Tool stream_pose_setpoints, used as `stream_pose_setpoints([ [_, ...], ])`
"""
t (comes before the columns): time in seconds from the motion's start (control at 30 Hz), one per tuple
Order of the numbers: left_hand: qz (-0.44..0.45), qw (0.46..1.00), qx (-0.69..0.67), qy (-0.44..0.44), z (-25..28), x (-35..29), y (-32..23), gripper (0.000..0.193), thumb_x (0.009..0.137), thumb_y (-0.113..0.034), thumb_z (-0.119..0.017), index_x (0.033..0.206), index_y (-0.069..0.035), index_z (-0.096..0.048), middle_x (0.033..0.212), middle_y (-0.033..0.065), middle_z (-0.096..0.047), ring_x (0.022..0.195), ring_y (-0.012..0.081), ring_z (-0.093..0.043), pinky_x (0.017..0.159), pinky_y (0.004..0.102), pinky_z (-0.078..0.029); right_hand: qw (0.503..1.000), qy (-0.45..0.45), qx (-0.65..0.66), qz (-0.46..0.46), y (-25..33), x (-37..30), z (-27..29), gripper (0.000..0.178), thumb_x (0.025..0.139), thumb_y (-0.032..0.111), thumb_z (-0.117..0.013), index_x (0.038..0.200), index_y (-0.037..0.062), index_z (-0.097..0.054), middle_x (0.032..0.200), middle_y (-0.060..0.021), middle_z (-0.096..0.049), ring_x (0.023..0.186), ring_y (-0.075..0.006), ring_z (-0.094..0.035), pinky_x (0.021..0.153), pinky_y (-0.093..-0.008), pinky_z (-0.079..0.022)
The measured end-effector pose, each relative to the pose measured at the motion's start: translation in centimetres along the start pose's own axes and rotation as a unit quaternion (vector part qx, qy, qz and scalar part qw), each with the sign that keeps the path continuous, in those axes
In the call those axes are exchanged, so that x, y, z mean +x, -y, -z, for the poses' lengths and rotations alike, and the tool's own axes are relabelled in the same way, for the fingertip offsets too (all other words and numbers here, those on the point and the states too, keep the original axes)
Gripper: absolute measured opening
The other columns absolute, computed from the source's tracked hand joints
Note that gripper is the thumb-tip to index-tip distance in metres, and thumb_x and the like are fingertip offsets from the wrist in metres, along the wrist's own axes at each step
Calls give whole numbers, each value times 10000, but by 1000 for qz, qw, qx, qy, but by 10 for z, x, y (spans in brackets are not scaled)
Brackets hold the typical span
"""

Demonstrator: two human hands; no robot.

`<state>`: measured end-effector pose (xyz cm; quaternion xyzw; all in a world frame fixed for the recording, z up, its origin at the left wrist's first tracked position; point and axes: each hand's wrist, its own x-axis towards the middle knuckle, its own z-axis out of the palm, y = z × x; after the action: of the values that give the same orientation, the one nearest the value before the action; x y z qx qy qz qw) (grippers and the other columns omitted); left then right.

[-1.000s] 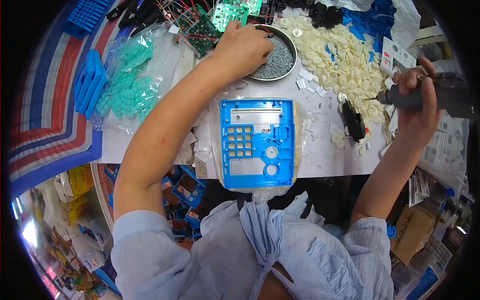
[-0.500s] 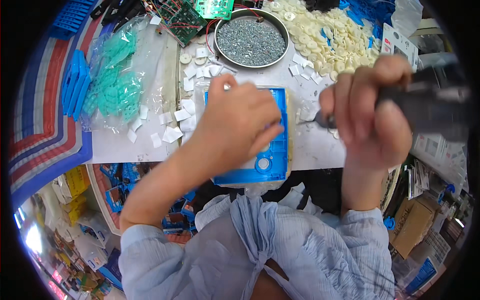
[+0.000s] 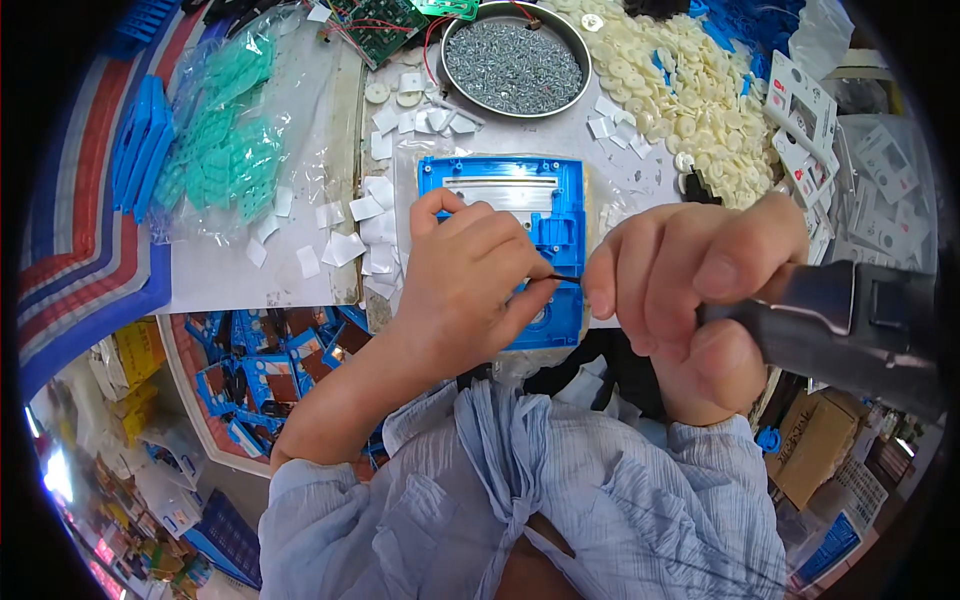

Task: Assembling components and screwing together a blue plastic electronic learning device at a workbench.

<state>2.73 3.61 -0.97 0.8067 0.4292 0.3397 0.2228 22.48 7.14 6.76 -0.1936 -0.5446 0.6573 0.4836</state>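
Note:
My right hand (image 3: 690,285) is wrapped round a black power screwdriver (image 3: 835,325), held sideways with its thin dark bit (image 3: 567,279) pointing left. My left hand (image 3: 470,275) is closed in a pinch, thumb and forefinger meeting at the bit's tip. Whatever sits between those fingertips is too small to make out. Both hands are over a blue plastic casing (image 3: 572,195), open side up, with a silvery strip (image 3: 500,190) set across its upper part. The casing lies on a plastic-wrapped pad, and my left hand hides its left middle.
Behind the casing stands a round metal pan (image 3: 515,65) of small screws. Cream plastic discs (image 3: 690,110) are heaped to its right. White paper pieces (image 3: 375,225) and bagged green parts (image 3: 225,150) lie left. Below the table edge, a bin (image 3: 195,390) holds blue assemblies.
My right hand has brought the screwdriver lower and nearer, its bit now reaching my left fingertips. My left hand has shifted slightly down, uncovering the silvery strip. The whole view has shifted slightly.

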Motion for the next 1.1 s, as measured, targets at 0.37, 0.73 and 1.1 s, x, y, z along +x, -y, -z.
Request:
stream_pose_setpoints([
  [0.37, 16, 992, 105, 64, -4, -24, -1, 404, 708, -390, -852, 1029, -176, -733, 1183, -5, -652, 1142, 222, -574, 1108, 611, -263, 998, -51, -33, -12, -38, -24, -2, 273, 953, 207, -738, 1063, 106, -509, 650, -24, -540, 570, -156, -525, 637, -365, -508],
  [0.73, 4, 989, 140, 55, -8, -28, 0, 271, 749, -388, -790, 926, -186, -749, 1159, -10, -640, 1126, 221, -570, 1106, 615, -296, 981, 79, -158, 82, -62, -17, 1, 273, 936, 131, -752, 998, 78, -492, 625, -41, -531, 538, -188, -539, 584, -371, -519],
  [1.1, 144, 944, 273, -115, 147, 30, 127, 199, 885, -154, -704, 1049, -46, -737, 1095, 156, -739, 994, 341, -703, 848, 426, -557, 992, 28, -46, 116, 16, 19, 65, 365, 978, 275, -664, 1243, 86, -499, 657, 25, -485, 619, -121, -453, 683, -329, -446],
])
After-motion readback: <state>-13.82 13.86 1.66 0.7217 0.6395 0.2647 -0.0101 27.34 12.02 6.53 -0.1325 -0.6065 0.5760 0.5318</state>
